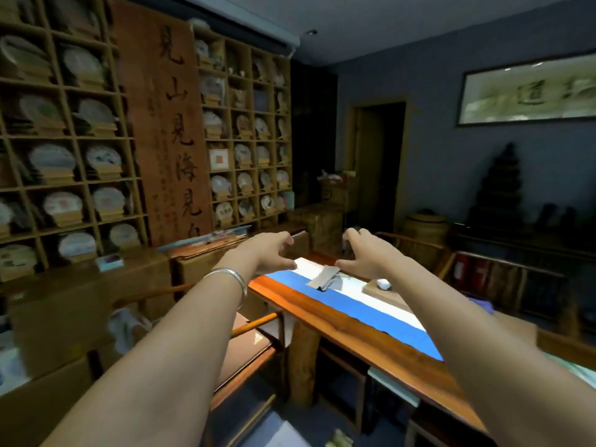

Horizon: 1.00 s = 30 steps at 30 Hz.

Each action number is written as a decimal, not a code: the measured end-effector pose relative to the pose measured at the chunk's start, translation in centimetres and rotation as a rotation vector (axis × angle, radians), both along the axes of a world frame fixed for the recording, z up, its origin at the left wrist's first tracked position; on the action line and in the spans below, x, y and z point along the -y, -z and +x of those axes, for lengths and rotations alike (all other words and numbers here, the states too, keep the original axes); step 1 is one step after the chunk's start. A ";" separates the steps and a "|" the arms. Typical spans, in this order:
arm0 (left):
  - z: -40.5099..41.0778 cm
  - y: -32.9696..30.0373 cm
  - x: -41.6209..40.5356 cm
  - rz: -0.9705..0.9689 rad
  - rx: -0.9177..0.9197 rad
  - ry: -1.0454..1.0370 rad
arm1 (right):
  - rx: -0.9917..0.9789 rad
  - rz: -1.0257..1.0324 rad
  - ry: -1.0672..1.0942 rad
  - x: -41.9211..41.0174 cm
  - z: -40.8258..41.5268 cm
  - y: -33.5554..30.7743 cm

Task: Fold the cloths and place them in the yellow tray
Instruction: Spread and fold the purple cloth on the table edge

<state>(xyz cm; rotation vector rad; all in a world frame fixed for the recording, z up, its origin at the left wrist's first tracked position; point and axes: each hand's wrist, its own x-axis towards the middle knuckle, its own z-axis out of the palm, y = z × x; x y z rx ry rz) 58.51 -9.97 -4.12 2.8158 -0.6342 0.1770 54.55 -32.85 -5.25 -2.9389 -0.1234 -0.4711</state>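
A small grey-beige cloth [323, 277] lies on the blue and white runner [361, 312] near the far end of the wooden table [325, 321]. Both my arms reach out over that end. My left hand [270, 250] hovers left of the cloth with fingers spread and nothing in it. My right hand [362, 253] hovers just above the cloth's far right corner, fingers curled apart; its thumb tip is close to the cloth edge, and I cannot tell whether it touches. No yellow tray is in view.
A light wooden board [387, 293] with a small white object [383, 283] sits on the table right of the cloth. Wooden chairs stand at the left side [254, 346] and beyond the far end. Tall shelves [80, 150] line the left wall.
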 end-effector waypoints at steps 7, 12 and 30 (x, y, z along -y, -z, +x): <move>12.8 -0.8 6.0 -0.053 0.014 0.219 | -0.015 0.001 0.245 5.4 5.4 -0.5; 18.9 -0.4 12.2 -0.103 0.026 0.435 | -0.079 -0.039 0.460 9.4 7.1 -0.3; 31.1 5.8 38.5 -0.093 -0.010 0.778 | -0.139 -0.052 0.799 30.3 12.9 2.9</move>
